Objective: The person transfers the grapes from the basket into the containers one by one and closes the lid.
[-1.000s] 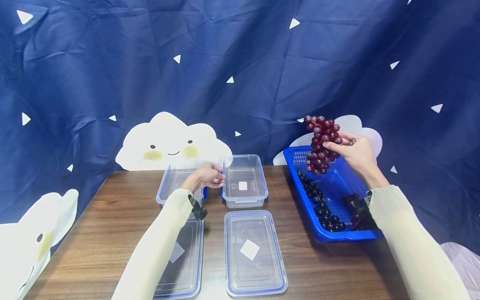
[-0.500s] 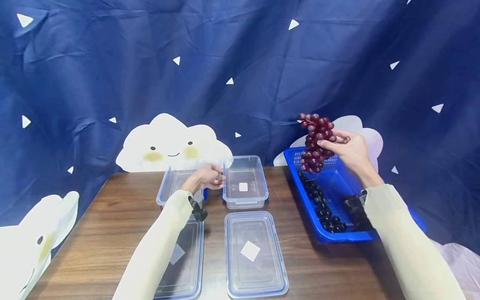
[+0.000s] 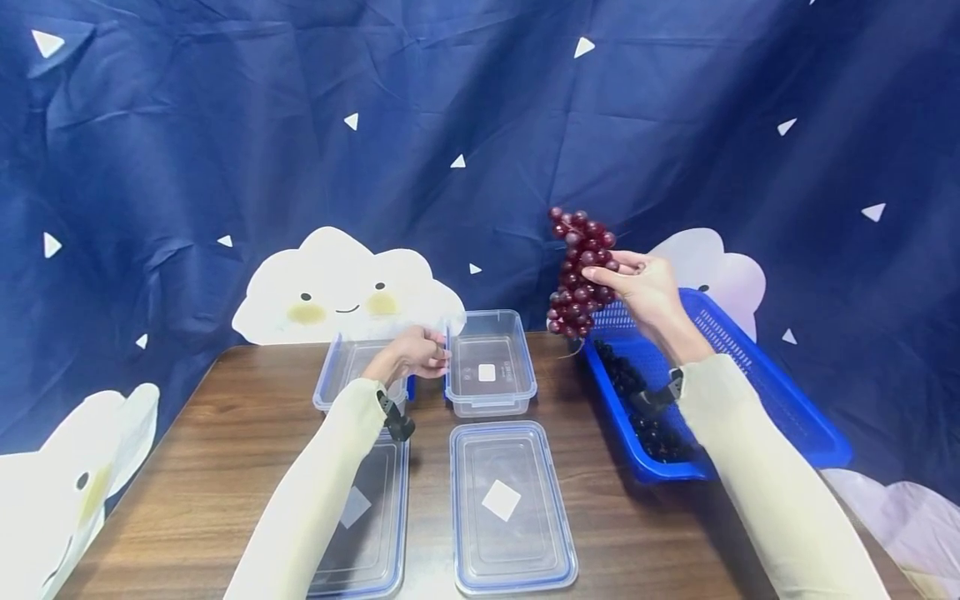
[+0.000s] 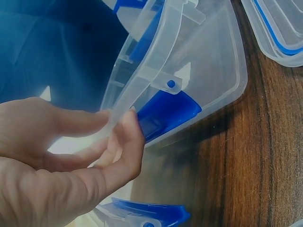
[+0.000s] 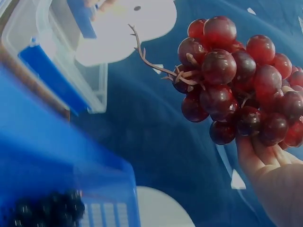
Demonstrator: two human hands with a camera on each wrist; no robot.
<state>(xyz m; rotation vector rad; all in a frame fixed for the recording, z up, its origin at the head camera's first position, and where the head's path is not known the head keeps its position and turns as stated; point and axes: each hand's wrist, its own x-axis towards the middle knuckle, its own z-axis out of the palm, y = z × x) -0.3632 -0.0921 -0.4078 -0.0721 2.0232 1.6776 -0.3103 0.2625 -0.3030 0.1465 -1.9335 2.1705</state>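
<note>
My right hand [image 3: 648, 287] pinches a bunch of red grapes [image 3: 580, 275] above the left rim of a blue basket [image 3: 780, 392]. In the right wrist view, a bare curved stem sticks out from the red bunch [image 5: 236, 80]. At the middle of the table, my left hand [image 3: 416, 352] grips the left rim of a clear plastic container [image 3: 491, 400]. The left wrist view shows thumb and fingers pinching this rim, right beside a blue side latch [image 4: 168, 113]. Only a white label shows inside that container.
Another clear container [image 3: 330, 383] stands left, partly behind my left hand. Two clear lids with blue seals lie in front, the right lid [image 3: 517, 550] and the left lid [image 3: 375, 542]. Dark grapes [image 3: 652, 437] lie in the basket. A blue curtain [image 3: 480, 100] hangs behind the table.
My right hand has carried the red grapes leftward and slightly up, from over the basket to its left rim. My left hand stays on the container's rim.
</note>
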